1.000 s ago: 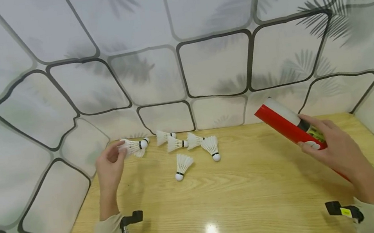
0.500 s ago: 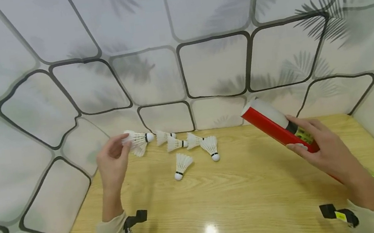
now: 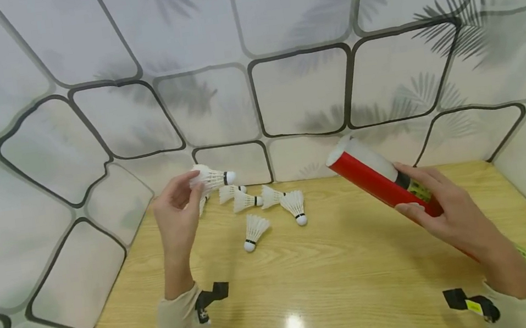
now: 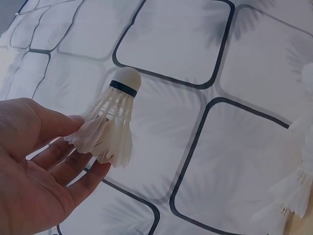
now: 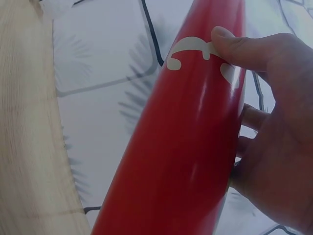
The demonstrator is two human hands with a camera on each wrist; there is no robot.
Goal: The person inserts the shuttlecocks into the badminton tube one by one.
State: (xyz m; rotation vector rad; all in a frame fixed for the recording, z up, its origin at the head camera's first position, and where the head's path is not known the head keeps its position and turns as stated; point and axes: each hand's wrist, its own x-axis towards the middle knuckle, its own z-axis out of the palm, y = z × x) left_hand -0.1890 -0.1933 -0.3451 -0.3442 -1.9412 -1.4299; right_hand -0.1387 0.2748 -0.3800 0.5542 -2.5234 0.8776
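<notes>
My left hand (image 3: 176,211) pinches a white shuttlecock (image 3: 212,178) by its feather skirt, up off the table, its cork pointing right. In the left wrist view the same shuttlecock (image 4: 112,120) shows a black band below the cork. My right hand (image 3: 454,216) grips a red and white shuttlecock tube (image 3: 369,177), tilted with its upper end toward the left hand. Up close in the right wrist view, the tube (image 5: 176,147) has a pale printed mark under the thumb. The tube's lower part is partly hidden behind the right forearm.
Several loose shuttlecocks lie on the wooden table (image 3: 308,280) near its back edge, among them one shuttlecock (image 3: 295,207) on the right and one shuttlecock (image 3: 255,232) nearer the front. A patterned cloth wall (image 3: 303,92) stands along the back and sides.
My left hand has lifted the shuttlecock and carried it right, away from the one lying at the far left. The right hand has brought the tube leftward.
</notes>
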